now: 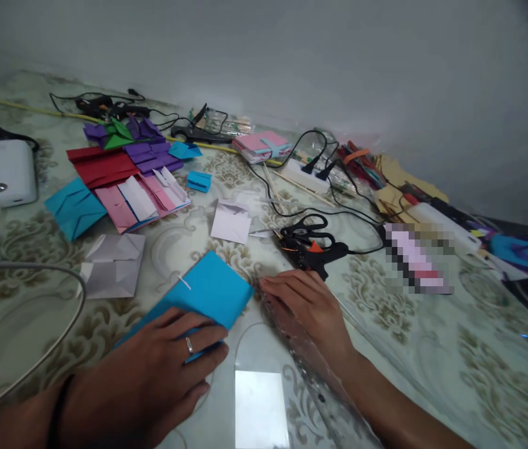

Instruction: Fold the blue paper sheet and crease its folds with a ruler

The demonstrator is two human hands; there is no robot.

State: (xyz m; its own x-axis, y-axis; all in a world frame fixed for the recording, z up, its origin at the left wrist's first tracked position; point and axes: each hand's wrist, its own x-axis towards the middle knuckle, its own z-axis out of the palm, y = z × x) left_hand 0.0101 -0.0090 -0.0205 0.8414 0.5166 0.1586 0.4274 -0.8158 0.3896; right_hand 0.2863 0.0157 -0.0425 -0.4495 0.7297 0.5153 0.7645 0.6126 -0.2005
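Note:
My left hand (165,368), with a ring on one finger, lies over a folded blue paper (214,287), its fingers stretched out across the near part. A small white strip shows on the paper's upper left edge. To the right, my right hand (310,312) has its fingers closed at the end of a long clear plastic bag (320,393), which runs down toward me beneath the wrist; the thumb is hidden. Between the hands, near the front, is a bright white rectangle (261,408). Just beyond my right hand lies a black glue gun (313,255) beside black-handled scissors (308,227).
Folded white papers (230,221) and pink, red and purple ones (105,165) lie beyond the blue paper. A white power bank (4,171) with a cable sits at left. Cords lead to a white power strip (305,176). Colourful craft supplies (520,249) crowd the right side.

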